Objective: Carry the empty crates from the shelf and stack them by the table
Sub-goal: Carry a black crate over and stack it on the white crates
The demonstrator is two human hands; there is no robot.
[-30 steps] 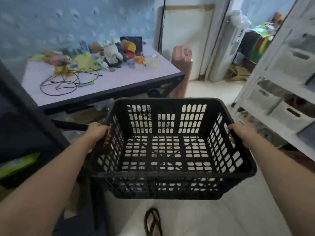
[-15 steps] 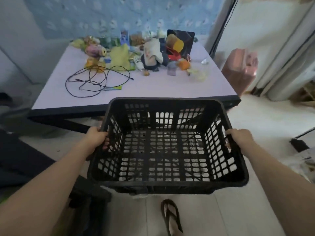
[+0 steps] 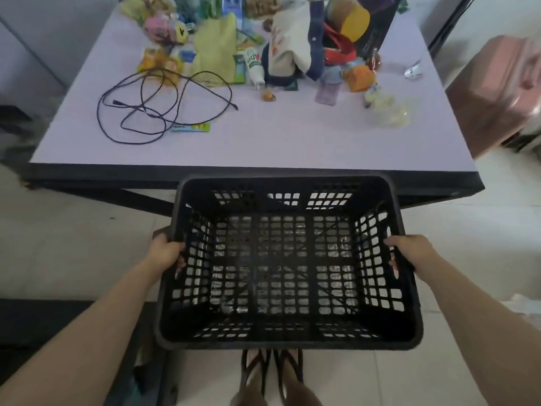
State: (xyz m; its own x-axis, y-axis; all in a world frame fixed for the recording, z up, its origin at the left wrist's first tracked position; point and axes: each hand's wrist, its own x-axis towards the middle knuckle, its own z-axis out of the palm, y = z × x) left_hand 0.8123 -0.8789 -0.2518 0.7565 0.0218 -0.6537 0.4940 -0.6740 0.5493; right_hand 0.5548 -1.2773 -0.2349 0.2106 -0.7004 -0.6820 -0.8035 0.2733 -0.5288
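Your left hand (image 3: pixel 164 253) grips the black crate (image 3: pixel 287 339) at its 9 o'clock rim, fingers hooked inside the wall. You hold the crate level over your sandalled feet (image 3: pixel 272 373), its 12 o'clock edge just short of the lilac table (image 3: pixel 263 142). Your right hand (image 3: pixel 409 250) clasps the 3 o'clock rim the same way. A pink suitcase (image 3: pixel 497 92) stands at 2 o'clock.

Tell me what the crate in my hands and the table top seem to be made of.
Crate: looks like moulded black plastic, matte, judging by its uniform slotted walls and thick rounded rim. Table: smooth, matte pale lilac top, perhaps laminate; its dark edge band could be metal or painted board, unclear.
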